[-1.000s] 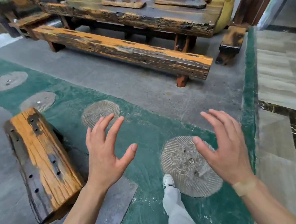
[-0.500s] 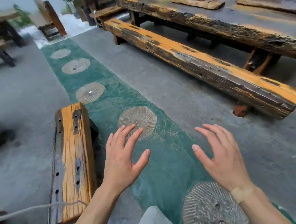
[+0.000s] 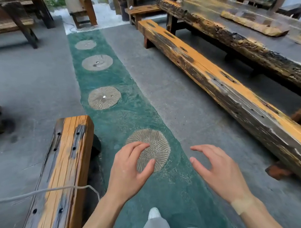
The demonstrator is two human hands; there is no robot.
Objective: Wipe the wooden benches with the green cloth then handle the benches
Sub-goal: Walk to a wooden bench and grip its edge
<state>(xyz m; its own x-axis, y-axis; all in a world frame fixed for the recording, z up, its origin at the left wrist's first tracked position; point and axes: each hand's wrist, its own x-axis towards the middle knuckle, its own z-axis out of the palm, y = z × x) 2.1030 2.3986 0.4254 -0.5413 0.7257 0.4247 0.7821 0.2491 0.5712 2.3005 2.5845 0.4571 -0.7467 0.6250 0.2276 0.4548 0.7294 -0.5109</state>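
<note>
A short orange and black wooden bench (image 3: 62, 174) with peg holes stands at the lower left, just left of my left hand (image 3: 130, 169). A long weathered wooden bench (image 3: 232, 92) runs along the right side, beyond my right hand (image 3: 219, 171). Both hands hover over the floor with fingers spread and curved, holding nothing. No green cloth is in view.
A green floor strip (image 3: 137, 114) with round carved stone discs (image 3: 104, 97) runs ahead. A long rough table (image 3: 246, 30) stands behind the long bench. A pale cord (image 3: 45, 190) crosses the short bench. More wooden furniture (image 3: 10, 21) stands at the back. My shoe (image 3: 154, 213) is below.
The view has swung left and forward along the green strip. The short bench is closer on my left. Both hands stay empty, their fingers curling a little more.
</note>
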